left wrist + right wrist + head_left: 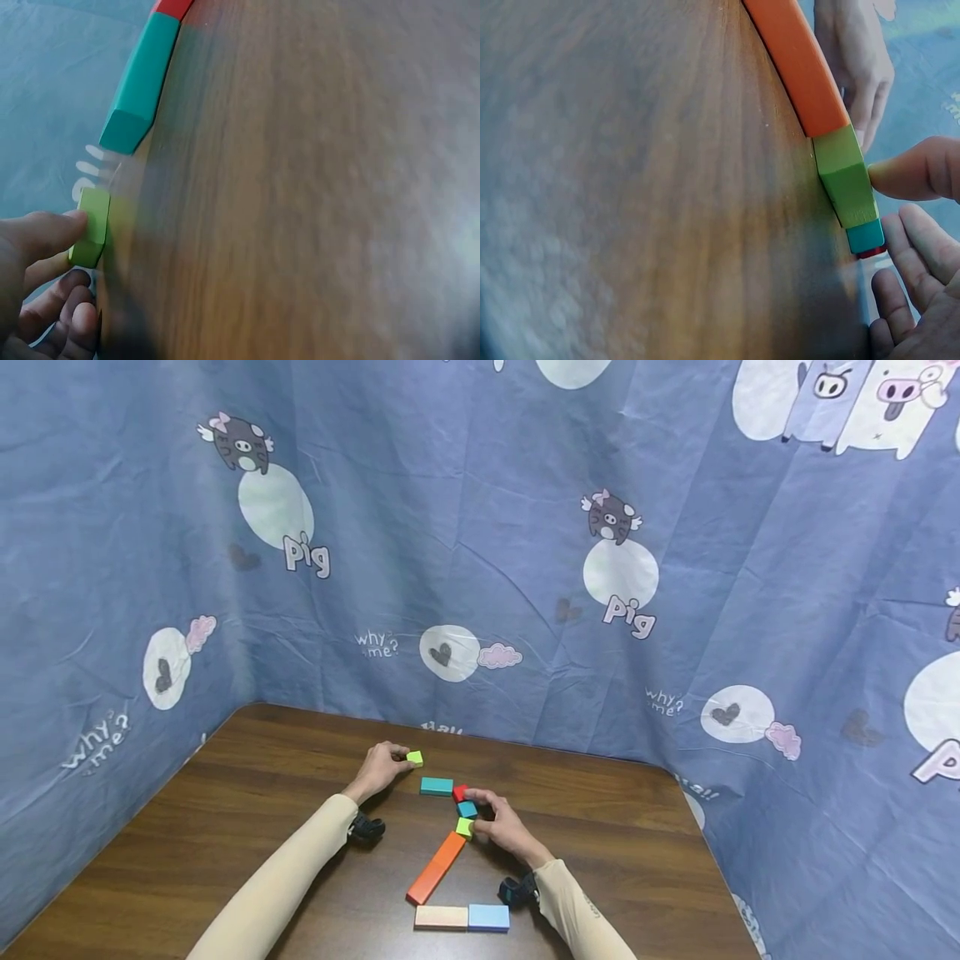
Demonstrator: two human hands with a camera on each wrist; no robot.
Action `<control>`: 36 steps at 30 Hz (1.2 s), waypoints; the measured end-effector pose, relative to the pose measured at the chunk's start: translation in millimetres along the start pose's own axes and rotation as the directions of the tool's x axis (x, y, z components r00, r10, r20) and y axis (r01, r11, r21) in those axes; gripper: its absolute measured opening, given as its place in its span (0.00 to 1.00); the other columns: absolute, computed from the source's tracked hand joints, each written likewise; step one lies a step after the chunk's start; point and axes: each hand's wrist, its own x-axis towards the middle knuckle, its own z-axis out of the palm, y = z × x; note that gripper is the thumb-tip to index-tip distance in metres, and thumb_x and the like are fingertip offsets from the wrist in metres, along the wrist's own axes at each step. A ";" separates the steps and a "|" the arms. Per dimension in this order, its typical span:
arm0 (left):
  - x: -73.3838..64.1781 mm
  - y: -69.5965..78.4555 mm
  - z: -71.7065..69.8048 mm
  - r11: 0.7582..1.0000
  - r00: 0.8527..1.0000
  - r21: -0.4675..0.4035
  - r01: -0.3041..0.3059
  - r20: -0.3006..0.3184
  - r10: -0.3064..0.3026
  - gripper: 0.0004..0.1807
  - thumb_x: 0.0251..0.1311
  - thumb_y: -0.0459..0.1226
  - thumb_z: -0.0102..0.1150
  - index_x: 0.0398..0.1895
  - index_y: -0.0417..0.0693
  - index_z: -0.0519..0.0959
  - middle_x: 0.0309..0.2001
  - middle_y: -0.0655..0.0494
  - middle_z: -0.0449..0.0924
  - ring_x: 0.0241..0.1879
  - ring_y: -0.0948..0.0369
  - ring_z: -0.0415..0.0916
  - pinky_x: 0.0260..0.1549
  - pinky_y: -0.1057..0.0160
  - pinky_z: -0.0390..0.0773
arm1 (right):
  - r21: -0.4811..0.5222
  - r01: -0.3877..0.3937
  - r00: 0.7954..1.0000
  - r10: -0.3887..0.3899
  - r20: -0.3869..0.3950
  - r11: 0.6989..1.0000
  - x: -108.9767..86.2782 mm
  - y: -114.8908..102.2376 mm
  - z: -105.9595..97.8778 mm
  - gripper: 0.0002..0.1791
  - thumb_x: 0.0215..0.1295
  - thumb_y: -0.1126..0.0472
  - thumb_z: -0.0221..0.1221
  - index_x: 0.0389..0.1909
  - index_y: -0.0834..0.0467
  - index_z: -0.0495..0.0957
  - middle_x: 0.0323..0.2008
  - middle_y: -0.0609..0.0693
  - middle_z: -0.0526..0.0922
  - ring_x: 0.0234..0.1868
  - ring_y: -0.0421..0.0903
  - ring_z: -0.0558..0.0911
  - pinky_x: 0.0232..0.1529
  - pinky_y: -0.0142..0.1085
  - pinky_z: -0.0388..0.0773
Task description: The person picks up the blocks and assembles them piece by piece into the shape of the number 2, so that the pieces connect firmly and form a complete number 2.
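My left hand (377, 772) pinches a small lime-green block (415, 759) at the far side of the table; the left wrist view shows thumb and finger on this block (91, 225). Just nearer lies a teal oblong block (437, 787), its right end at a small red block (459, 794). From there a small blue-teal block (467, 810) and a second lime-green block (464, 827) continue the line toward me. My right hand (512, 833) lies beside them, thumb touching the second green block (846, 176), forefinger stretched out to the red one.
A long orange strip (437, 868) runs slantwise toward me from the second green block. Near the front, a beige block (441, 918) and a light-blue block (488, 917) lie end to end. Behind the brown wooden table (600, 810) hangs a blue patterned cloth (480, 568).
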 end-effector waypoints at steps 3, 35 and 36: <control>-3.1 -0.4 -4.4 1.000 1.000 -0.012 -0.019 0.012 0.019 0.21 0.56 0.36 0.66 0.52 0.34 0.79 0.46 0.41 0.78 0.45 0.50 0.78 0.41 0.56 0.78 | 0.000 0.011 1.000 -0.011 -0.005 1.000 0.7 1.0 -0.3 0.31 0.52 0.75 0.59 0.61 0.70 0.68 0.59 0.68 0.73 0.59 0.65 0.68 0.61 0.48 0.60; -42.9 -4.7 -20.0 0.982 0.972 0.036 -0.188 0.153 0.180 0.19 0.55 0.36 0.67 0.49 0.37 0.81 0.42 0.49 0.82 0.41 0.57 0.79 0.40 0.59 0.77 | -0.032 -0.048 0.998 0.046 -0.042 0.998 9.1 34.2 3.9 0.32 0.51 0.69 0.63 0.61 0.56 0.72 0.58 0.55 0.76 0.59 0.53 0.67 0.61 0.47 0.57; -43.5 -3.5 -19.6 0.981 0.971 0.033 -0.191 0.153 0.184 0.19 0.55 0.35 0.67 0.49 0.37 0.81 0.41 0.49 0.82 0.41 0.57 0.79 0.40 0.59 0.77 | -0.023 -0.049 0.998 0.048 -0.037 0.999 7.6 28.6 3.4 0.32 0.52 0.70 0.62 0.61 0.57 0.72 0.58 0.56 0.76 0.59 0.54 0.67 0.61 0.48 0.57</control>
